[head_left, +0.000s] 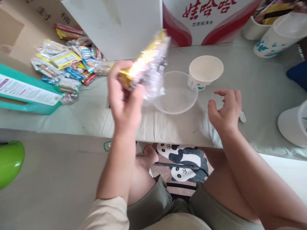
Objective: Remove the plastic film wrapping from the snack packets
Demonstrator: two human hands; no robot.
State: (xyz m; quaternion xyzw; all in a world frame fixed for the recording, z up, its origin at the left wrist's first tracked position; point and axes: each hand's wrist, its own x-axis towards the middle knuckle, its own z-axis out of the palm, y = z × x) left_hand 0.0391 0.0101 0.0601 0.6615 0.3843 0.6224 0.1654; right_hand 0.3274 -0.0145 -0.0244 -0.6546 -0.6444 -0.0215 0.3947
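Observation:
My left hand (pixel 126 92) is closed around wrapped snacks (pixel 150 65), yellow and clear plastic packets smeared by motion, raised over the table. Behind and partly below them is a clear plastic bowl (pixel 176 95), its left side hidden by the packets. A white paper cup (pixel 206 72) with a blue leaf print stands upright just behind the bowl's right rim. My right hand (pixel 226 110) hovers at or just above the cloth, right of the bowl, with thumb and fingers loosely bent and apart. Nothing shows between them. A small white object (pixel 242 117) lies beside it.
On the left, a heap of wrapped snacks (pixel 66 62) spills from a cardboard box (pixel 14 35) beside a teal box (pixel 28 92). White-and-red cartons (pixel 203 24) line the back. Several paper cups (pixel 275 38) stand at the right, one (pixel 294 124) near the front edge.

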